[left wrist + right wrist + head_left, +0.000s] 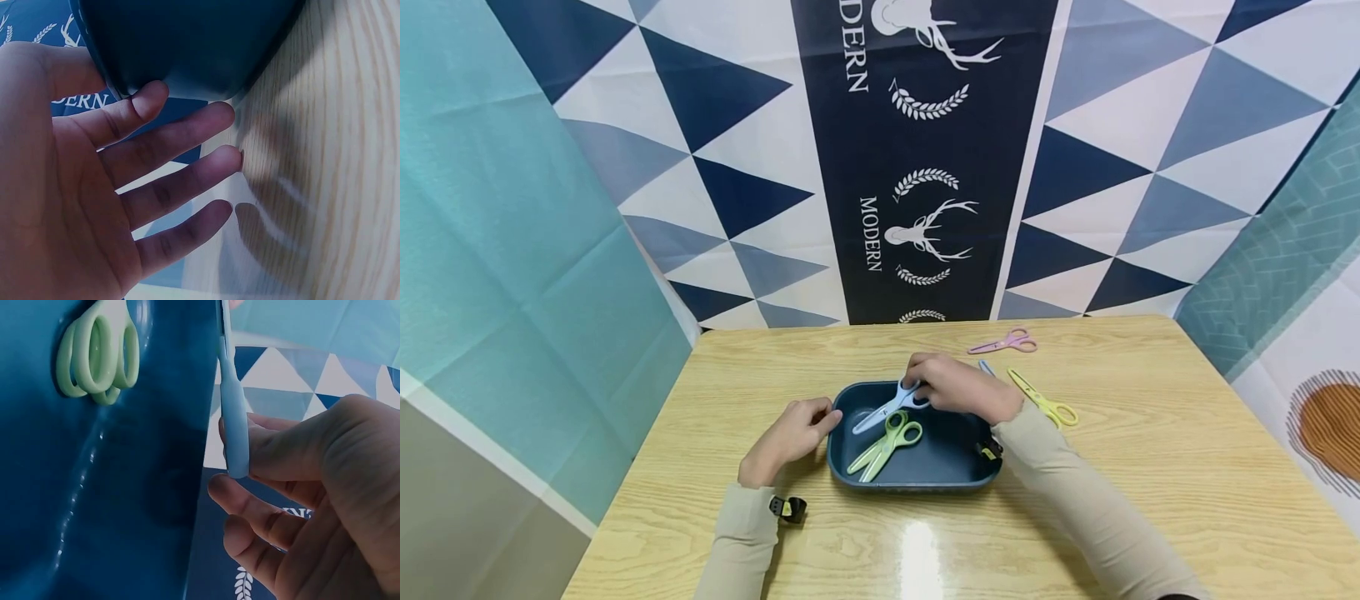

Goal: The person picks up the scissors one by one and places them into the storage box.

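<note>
My right hand [951, 385] pinches the handle end of light-blue scissors [887, 408] over the dark blue plastic tub [955, 481]. In the right wrist view the blue scissors [235, 425] appear edge-on between thumb and fingers. Green scissors [883, 450], seemingly two pairs overlapping, lie inside the tub at its left; their green handles [94, 356] show in the right wrist view. My left hand [793, 433] holds the tub's left rim between thumb and index finger, while in the left wrist view the other fingers [187, 172] extend beside the tub wall [187, 44].
On the wooden table [715, 400], pink scissors [1003, 342] lie at the back right. Yellow scissors [1045, 400] lie nearer, beyond my right forearm, which partly hides another blue piece [986, 367]. A patterned cloth [730, 167] hangs behind the table.
</note>
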The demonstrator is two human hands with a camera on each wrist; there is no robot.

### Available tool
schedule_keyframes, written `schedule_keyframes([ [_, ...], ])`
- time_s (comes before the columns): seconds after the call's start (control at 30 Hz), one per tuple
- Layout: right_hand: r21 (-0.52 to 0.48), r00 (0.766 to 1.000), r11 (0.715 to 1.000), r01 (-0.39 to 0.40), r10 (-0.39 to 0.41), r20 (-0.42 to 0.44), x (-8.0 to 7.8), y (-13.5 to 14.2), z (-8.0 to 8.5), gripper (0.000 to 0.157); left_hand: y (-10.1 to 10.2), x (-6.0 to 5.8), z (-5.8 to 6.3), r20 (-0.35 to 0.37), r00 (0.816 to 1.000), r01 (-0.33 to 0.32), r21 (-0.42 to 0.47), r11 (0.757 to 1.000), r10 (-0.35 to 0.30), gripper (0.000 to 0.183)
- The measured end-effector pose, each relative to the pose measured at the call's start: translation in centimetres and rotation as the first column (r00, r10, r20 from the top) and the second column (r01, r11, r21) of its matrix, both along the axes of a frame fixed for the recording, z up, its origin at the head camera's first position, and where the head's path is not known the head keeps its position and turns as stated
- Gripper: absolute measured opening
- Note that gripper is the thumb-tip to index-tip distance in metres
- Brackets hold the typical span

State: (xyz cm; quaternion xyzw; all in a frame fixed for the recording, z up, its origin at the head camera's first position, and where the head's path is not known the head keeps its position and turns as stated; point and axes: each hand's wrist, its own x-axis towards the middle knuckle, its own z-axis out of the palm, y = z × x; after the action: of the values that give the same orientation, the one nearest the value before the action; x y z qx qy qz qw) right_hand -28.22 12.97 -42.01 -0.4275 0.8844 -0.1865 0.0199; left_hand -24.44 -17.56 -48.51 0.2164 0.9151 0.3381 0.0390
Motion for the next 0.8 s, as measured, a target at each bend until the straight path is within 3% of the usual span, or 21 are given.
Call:
schedule_keyframes([
  [0.4,0.050,0.998,0.999,-0.005,0.002,0.059,0.3,-0.8,-0.6,0.019,0.0,0.0,0.0,-0.006,1.000,0.004,-0.002,1.000,-0.004,0.032],
  [0.8,0.077,0.999,0.997,-0.032,0.031,0.022,0.8,-1.5,-1.7,0.020,-0.1,0.1,0.0,-0.016,1.000,0.014,0.005,1.000,-0.014,0.033],
])
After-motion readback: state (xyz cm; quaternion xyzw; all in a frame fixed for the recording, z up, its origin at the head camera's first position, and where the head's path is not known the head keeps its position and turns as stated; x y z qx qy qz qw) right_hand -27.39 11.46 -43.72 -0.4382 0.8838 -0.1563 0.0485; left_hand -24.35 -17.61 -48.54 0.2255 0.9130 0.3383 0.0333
